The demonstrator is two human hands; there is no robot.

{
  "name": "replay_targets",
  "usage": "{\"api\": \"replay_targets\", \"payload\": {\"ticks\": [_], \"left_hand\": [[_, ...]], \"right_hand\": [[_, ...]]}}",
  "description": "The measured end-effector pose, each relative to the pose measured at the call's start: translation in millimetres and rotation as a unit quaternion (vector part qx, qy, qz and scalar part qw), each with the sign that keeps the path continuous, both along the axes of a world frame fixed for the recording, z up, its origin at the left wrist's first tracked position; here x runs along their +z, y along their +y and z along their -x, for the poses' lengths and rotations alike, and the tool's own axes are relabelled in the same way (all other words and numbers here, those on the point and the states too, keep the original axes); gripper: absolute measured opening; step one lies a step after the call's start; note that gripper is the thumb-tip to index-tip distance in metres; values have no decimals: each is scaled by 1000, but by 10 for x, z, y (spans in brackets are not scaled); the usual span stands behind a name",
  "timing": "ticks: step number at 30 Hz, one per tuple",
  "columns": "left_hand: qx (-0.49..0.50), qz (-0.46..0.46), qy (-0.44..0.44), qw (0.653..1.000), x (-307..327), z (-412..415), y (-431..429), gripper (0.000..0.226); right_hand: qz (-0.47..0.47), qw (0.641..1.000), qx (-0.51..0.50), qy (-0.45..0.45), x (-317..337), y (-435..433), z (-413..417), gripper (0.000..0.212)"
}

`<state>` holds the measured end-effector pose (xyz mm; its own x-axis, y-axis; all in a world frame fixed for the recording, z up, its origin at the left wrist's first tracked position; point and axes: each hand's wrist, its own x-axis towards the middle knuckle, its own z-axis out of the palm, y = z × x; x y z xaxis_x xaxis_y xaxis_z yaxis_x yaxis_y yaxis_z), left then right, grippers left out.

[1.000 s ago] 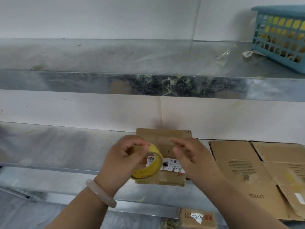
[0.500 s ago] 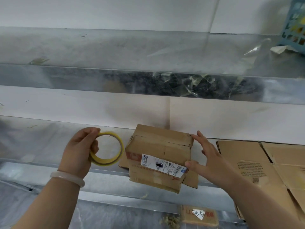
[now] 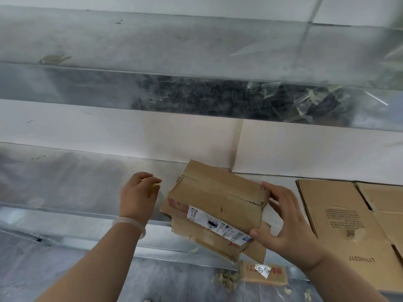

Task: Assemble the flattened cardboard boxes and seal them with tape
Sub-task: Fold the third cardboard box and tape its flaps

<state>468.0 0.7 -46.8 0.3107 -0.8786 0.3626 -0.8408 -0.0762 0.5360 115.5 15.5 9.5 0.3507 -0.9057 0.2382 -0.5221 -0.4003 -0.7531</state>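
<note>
A small assembled cardboard box (image 3: 218,201) with a white shipping label sits tilted over the front edge of the lower metal shelf (image 3: 72,182). My right hand (image 3: 281,223) grips its right end, thumb on the near face and fingers on the top. My left hand (image 3: 139,192) is just left of the box, over the shelf, its fingers curled around the yellow tape roll (image 3: 153,188), of which only a sliver shows. Flattened cardboard boxes (image 3: 353,225) lie on the shelf to the right.
An upper metal shelf (image 3: 152,44) runs across the view, with scraps of clear tape (image 3: 305,99) stuck on its front edge. A small brown packet with a white tag (image 3: 263,273) and cardboard crumbs lie on the floor below.
My left hand has carried the tape roll away from the box, down toward the shelf. My right hand has taken hold of the box's right end and the box has tilted. The view has shifted left.
</note>
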Motion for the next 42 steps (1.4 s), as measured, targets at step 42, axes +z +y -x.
{"api": "replay_targets", "payload": {"ticks": [42], "left_hand": [[-201, -36, 233, 951, 441, 1197, 512, 50]], "right_hand": [[-67, 997, -24, 33, 26, 136, -491, 49]]}}
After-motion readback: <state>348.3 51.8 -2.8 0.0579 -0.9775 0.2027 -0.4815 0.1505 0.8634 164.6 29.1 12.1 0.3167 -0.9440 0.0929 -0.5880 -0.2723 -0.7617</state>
